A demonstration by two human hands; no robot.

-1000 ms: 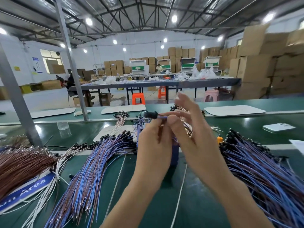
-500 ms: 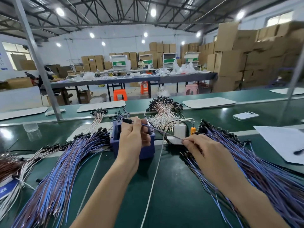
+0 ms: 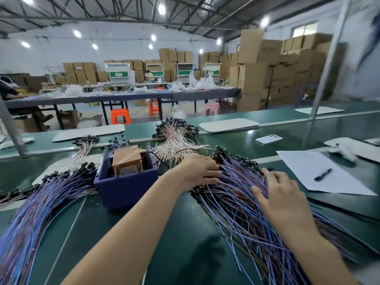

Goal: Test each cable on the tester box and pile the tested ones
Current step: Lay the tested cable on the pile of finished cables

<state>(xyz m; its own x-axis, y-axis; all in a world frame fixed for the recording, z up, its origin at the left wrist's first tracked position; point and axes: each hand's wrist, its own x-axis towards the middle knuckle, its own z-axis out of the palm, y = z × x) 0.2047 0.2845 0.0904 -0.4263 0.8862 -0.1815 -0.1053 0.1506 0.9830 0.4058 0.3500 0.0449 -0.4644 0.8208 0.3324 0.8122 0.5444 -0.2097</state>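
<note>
**A:** Why are both hands lying on the right pile (image 3: 236, 214)?

**B:** Probably fishing for the next cable. The right hand (image 3: 284, 195) is resting spread on the wires, likely pinning them. The left hand (image 3: 198, 170) is reaching across to the plug ends (image 3: 236, 159); I cannot tell whether it is pinching one.

**A:** And the box (image 3: 125, 182)?

**B:** It is sitting mid-worktop (image 3: 185, 221), between the piles. The left pile (image 3: 41, 206) is probably taking the tested ones.

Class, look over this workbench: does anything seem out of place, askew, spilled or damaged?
Nothing looks spilled or damaged. Only the white phone lying on the green bench beyond the right cable pile seems unrelated to testing.
</note>
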